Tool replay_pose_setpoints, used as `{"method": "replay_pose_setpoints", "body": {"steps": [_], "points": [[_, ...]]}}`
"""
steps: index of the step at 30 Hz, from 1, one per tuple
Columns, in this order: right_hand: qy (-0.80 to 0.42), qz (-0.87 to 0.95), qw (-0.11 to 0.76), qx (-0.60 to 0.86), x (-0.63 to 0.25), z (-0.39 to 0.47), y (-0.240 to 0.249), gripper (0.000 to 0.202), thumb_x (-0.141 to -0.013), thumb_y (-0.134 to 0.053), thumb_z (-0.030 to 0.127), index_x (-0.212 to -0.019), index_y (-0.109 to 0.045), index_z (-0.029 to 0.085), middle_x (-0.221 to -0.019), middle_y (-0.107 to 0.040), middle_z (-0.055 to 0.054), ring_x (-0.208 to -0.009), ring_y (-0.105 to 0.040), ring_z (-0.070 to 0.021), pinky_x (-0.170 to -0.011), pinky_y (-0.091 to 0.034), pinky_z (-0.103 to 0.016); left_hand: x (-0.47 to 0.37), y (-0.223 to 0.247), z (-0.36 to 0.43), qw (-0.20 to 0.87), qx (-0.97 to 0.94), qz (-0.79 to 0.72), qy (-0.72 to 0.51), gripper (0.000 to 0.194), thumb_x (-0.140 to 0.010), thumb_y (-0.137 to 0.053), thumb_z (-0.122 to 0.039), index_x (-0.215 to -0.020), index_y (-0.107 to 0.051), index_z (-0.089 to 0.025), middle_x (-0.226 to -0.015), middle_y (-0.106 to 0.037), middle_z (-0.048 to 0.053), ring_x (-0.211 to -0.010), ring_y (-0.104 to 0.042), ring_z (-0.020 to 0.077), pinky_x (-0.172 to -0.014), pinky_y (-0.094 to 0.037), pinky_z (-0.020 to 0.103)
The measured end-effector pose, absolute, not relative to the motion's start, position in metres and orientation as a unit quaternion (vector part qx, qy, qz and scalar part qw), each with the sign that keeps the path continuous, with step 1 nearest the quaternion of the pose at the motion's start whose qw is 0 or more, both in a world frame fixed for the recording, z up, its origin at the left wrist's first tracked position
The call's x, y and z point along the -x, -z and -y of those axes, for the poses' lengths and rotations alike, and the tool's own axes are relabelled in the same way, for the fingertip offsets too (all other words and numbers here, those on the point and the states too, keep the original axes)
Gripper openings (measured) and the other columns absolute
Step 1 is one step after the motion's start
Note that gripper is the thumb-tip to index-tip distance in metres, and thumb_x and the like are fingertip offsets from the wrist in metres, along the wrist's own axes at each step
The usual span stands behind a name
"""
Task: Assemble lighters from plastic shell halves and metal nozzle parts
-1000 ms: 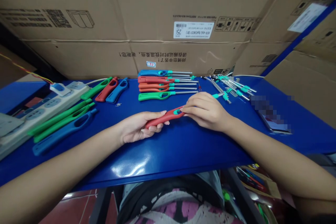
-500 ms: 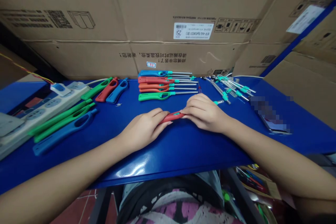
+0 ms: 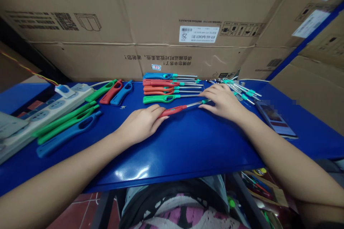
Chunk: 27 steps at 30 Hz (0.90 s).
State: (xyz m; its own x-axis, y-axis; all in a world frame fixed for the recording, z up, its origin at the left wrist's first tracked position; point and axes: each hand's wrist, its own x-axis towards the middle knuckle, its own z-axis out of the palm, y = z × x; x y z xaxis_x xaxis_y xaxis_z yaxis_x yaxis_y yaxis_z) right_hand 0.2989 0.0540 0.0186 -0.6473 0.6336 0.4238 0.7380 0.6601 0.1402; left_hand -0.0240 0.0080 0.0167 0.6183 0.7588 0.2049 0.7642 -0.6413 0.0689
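My left hand (image 3: 143, 123) is closed around a red lighter handle (image 3: 174, 111) just above the blue tabletop. From the handle's nose a metal lighter tube (image 3: 194, 104) with a teal collar runs right, into the fingers of my right hand (image 3: 221, 100). Thumb and fingers of that hand close about the collar. Whether the tube sits inside the handle or only meets its nose, I cannot tell. Behind my hands lies a stack of lighters (image 3: 161, 83) in blue, red, orange and green, their metal tubes pointing right.
Loose metal tubes with teal collars (image 3: 248, 96) lie at the back right, near a phone (image 3: 276, 120). Green, red and blue handles (image 3: 68, 132) rest at left by a white power strip (image 3: 53, 107). A cardboard wall (image 3: 107, 57) stands behind.
My right hand has let go of the red handle's end and moved right, where it now has a metal tube. The left hand, keeping the handle, has shifted slightly left.
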Motion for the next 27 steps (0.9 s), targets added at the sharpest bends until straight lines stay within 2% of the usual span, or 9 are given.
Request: {"method": "replay_pose_setpoints", "body": {"steps": [2,8,19,23,27], "points": [[0.158,0.896,0.166,0.38,-0.301,-0.055,-0.019,0.03,-0.091,-0.066,0.042,-0.11,-0.069,0.02,-0.108,-0.074,-0.01,-0.104,-0.059,-0.0306,-0.093,-0.036,-0.049,0.025,-0.016,-0.009,0.013,0.898,0.425,0.115,0.034,-0.104,-0.04,-0.039,-0.112,-0.064,-0.016,-0.105,-0.068,0.01,-0.088,-0.069,0.0245,-0.069,-0.052,0.031],[0.162,0.906,0.17,0.351,-0.305,-0.056,-0.02,0.015,-0.096,-0.059,0.027,-0.098,-0.072,0.019,-0.097,-0.075,-0.008,-0.094,-0.06,-0.0262,-0.092,-0.036,-0.047,0.026,-0.016,-0.011,0.002,0.898,0.423,0.117,0.033,-0.104,-0.041,-0.038,-0.113,-0.064,-0.016,-0.106,-0.068,0.01,-0.089,-0.069,0.025,-0.071,-0.053,0.032],[0.011,0.94,0.217,0.265,-0.263,-0.034,-0.012,0.021,-0.1,-0.051,0.029,-0.107,-0.067,0.016,-0.101,-0.07,-0.01,-0.097,-0.059,-0.022,-0.091,-0.042,-0.039,0.022,-0.011,-0.003,-0.015,0.917,0.38,0.124,0.038,-0.104,-0.038,-0.044,-0.121,-0.061,-0.018,-0.11,-0.07,0.009,-0.088,-0.07,0.0237,-0.072,-0.053,0.031],[0.021,0.938,0.209,0.275,-0.268,-0.036,-0.015,0.025,-0.099,-0.055,0.035,-0.109,-0.068,0.016,-0.102,-0.071,-0.01,-0.098,-0.061,-0.022,-0.092,-0.041,-0.039,0.022,-0.013,-0.005,-0.038,0.913,0.385,0.127,0.038,-0.104,-0.039,-0.044,-0.121,-0.062,-0.018,-0.111,-0.069,0.009,-0.091,-0.07,0.0242,-0.075,-0.053,0.032],[0.059,0.947,0.189,0.255,-0.268,-0.036,-0.016,0.026,-0.102,-0.049,0.032,-0.107,-0.069,0.015,-0.097,-0.072,-0.01,-0.094,-0.06,-0.022,-0.09,-0.04,-0.041,0.021,-0.014,-0.005,-0.092,0.909,0.378,0.149,0.038,-0.103,-0.04,-0.044,-0.119,-0.063,-0.018,-0.109,-0.07,0.009,-0.094,-0.069,0.0232,-0.08,-0.052,0.032]]}}
